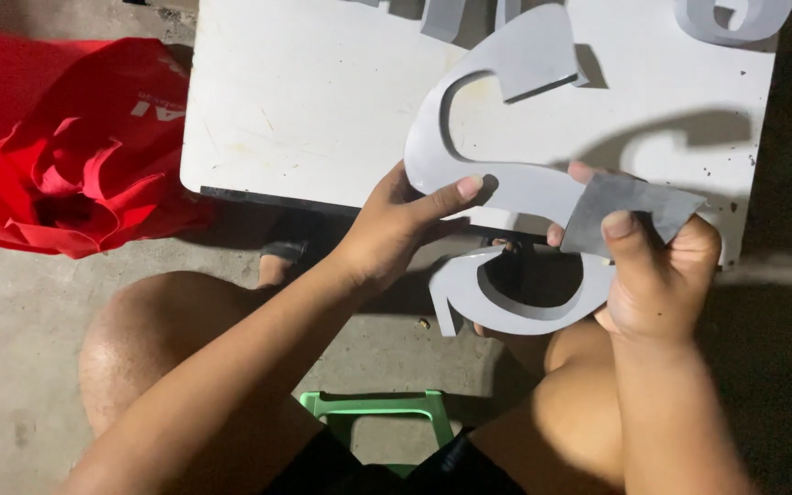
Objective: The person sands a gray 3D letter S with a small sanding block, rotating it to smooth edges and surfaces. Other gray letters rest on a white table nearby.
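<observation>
A large grey S-shaped letter (515, 174), cut from thick board, hangs in the air over my knees and the table's near edge. My left hand (396, 225) grips its middle bar from the left, thumb on top. My right hand (657, 275) holds a small grey sheet, likely sandpaper (630, 211), pressed against the right side of the letter's middle bar, with its fingers behind the lower curve.
A white table (313, 101) stands in front, with other grey letter pieces at its far edge (735, 18). A red cloth bag (66, 147) lies on the concrete floor at left. A green plastic stool (378, 408) shows between my knees.
</observation>
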